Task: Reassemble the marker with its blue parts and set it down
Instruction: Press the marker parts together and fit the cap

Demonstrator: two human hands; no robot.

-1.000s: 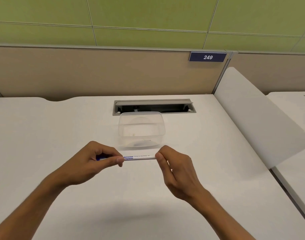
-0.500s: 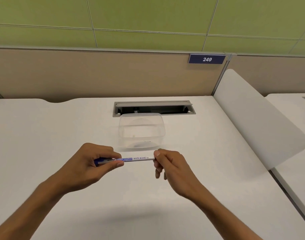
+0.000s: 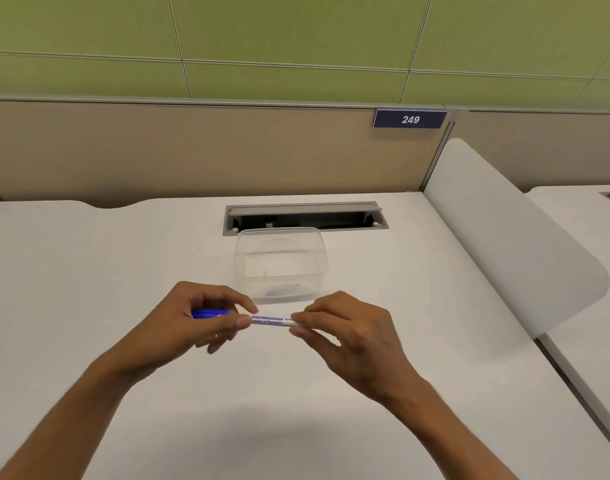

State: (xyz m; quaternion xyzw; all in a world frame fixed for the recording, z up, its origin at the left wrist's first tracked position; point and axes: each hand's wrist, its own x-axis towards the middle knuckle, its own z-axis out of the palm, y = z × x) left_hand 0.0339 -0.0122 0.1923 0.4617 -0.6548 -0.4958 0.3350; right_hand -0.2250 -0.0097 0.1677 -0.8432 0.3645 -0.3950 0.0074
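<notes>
A white marker (image 3: 271,321) with blue lettering lies level between both hands, a little above the white desk (image 3: 89,271). Its blue cap (image 3: 210,313) sits at the left end, inside my left hand (image 3: 196,323), whose thumb and forefinger pinch the barrel. My right hand (image 3: 352,337) pinches the barrel's right end with its fingertips, and that end is hidden by them. I cannot see any other blue part.
A clear plastic container (image 3: 281,265) stands just behind the marker. Behind it is an open cable slot (image 3: 305,218) in the desk. A white divider panel (image 3: 504,244) rises at the right, and a beige partition with a sign reading 249 (image 3: 410,119) runs along the back.
The marker has turned about its axis, showing different lettering. My right hand has gone from cupping the end to pinching it from the side; both hands stay in about the same place.
</notes>
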